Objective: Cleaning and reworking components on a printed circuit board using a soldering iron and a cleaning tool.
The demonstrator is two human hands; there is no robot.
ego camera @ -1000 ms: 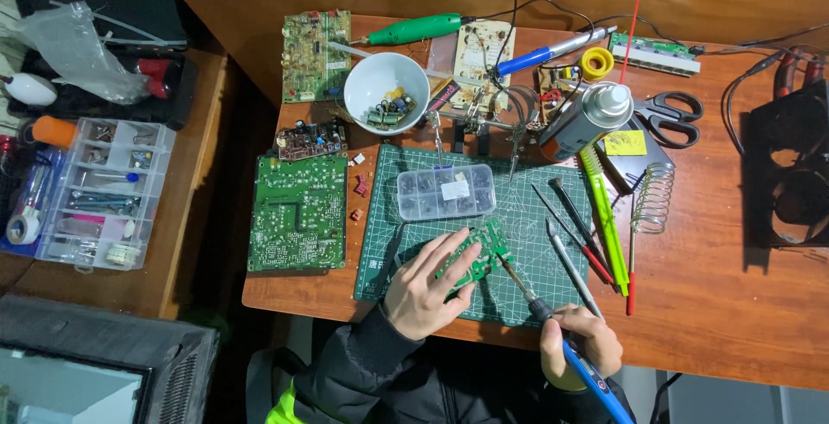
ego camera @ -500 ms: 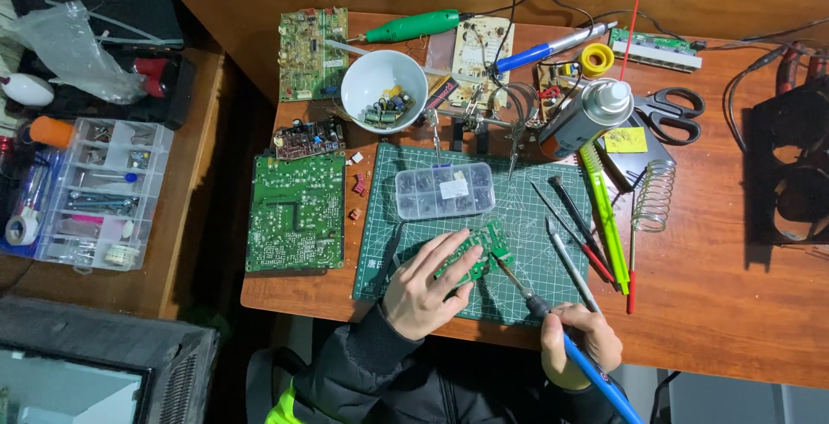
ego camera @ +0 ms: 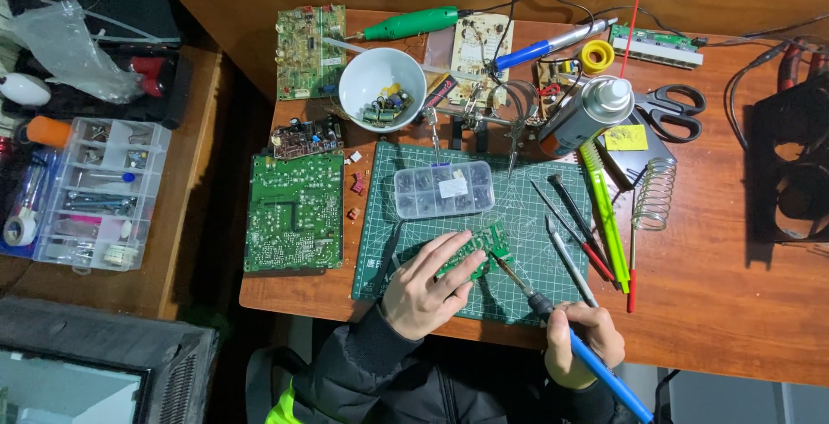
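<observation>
Green is everywhere here: we pin a small green circuit board (ego camera: 477, 249) flat against the green cutting mat (ego camera: 527, 217) with our left hand (ego camera: 425, 291), its fingers pressing along the board's near edge. Our right hand (ego camera: 577, 348) is clenched around the blue handle of a soldering iron (ego camera: 553, 320), and the iron's tip rests on the board's right end.

By our judgement the work is mid-way. The iron is at the board, so a joint is being heated, but we cannot tell how many joints are finished, since the components are too small to read. A white bowl (ego camera: 383, 89) near the back holds loose parts, which suggests some have already come off boards. A larger green board (ego camera: 294, 212) lies untouched just left of the mat, and two more boards lie further back.

A clear compartment box (ego camera: 443, 189) sits on the mat just beyond the small board. Tweezers, screwdrivers and a green-handled brush lie to the right, near a spray can (ego camera: 587, 113), scissors (ego camera: 673, 110) and a coiled iron stand (ego camera: 654, 193).

The surface is a brown wooden desk (ego camera: 725, 303), crowded and cabled. To its left stands a lower wooden table with a clear parts organiser (ego camera: 97, 193) and a crumpled plastic bag.
</observation>
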